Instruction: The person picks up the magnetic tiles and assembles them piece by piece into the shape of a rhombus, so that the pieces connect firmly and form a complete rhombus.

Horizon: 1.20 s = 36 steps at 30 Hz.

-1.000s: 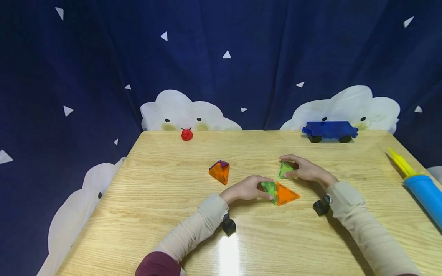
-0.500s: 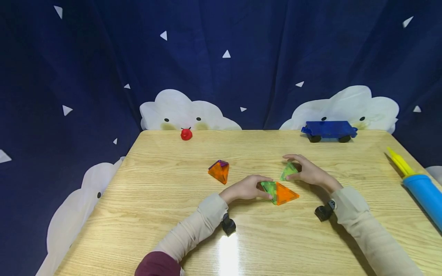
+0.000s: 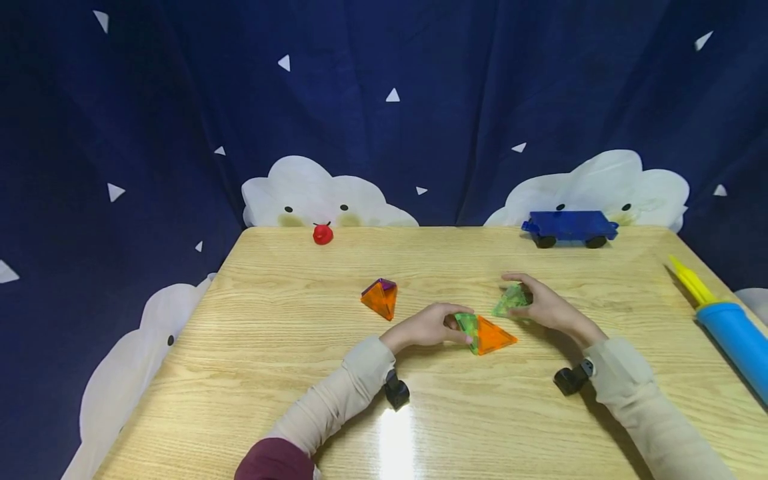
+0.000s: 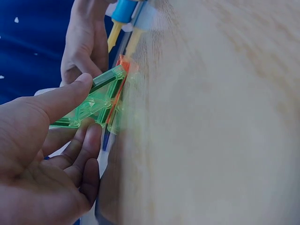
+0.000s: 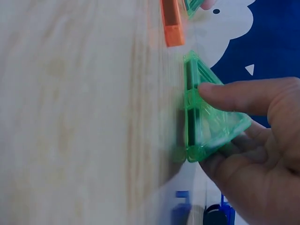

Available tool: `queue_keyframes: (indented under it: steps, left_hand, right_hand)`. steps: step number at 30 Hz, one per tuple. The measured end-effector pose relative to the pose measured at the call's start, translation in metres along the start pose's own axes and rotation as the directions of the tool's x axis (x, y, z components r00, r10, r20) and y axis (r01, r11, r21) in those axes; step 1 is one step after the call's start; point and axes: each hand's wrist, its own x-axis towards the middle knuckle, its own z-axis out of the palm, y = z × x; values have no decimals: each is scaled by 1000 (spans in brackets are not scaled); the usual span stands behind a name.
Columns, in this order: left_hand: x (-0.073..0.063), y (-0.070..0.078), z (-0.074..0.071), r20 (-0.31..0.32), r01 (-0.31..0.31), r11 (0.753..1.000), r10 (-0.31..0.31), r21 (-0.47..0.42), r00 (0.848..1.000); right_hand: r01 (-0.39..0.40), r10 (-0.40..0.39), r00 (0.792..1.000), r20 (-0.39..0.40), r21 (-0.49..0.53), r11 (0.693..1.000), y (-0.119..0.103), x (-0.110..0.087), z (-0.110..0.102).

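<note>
My left hand [image 3: 427, 327] grips a translucent green triangular magnetic tile [image 3: 467, 329] between thumb and fingers; the left wrist view shows its clear ribbed edges [image 4: 93, 105]. Against its right side, an orange triangular tile [image 3: 495, 335] lies on the table. Farther back and to the right, my right hand [image 3: 549, 309] holds another green triangular tile [image 3: 507, 301], thumb in front and fingers behind. From the right wrist, this green tile [image 5: 201, 122] appears tilted up from the wood, with a gap between it and the orange tile [image 5: 172, 23]. Fingers hide part of both green tiles.
A small pyramid of orange and purple tiles [image 3: 379, 299] stands left of the hands. At the back are a red object [image 3: 323, 234] and a blue toy wagon [image 3: 570, 228]. A blue and yellow pump [image 3: 731, 333] lies along the right edge.
My right hand has moved right and slightly nearer with its green tile, whose tilt has changed. The left hand, its green tile and the orange tile have stayed almost in place.
</note>
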Motion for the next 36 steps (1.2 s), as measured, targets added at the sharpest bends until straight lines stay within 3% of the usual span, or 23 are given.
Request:
queue_keyframes:
  steps: [5, 13, 22, 29, 36]
  left_hand:
    - [-1, 0, 0, -6, -1, 1000, 1, -2, 1000]
    - [-1, -2, 1, -19, 5, 999, -6, -38, 1000]
    - [0, -4, 1, -5, -5, 999, 4, -54, 1000]
    - [-1, -4, 1, 15, -3, 999, 4, -54, 1000]
    - [0, -6, 1, 25, -12, 998, 14, -65, 1000]
  right_hand:
    - [-51, 51, 999, 2, 54, 997, 2, -7, -2]
    - [-174, 175, 984, -18, 19, 985, 2, -17, -5]
    - [-159, 158, 987, 19, 207, 965, 6, -25, -5]
    - [-90, 90, 996, 16, 371, 924, 2, -31, 3]
    - [-73, 65, 997, 34, 339, 938, -8, -33, 9]
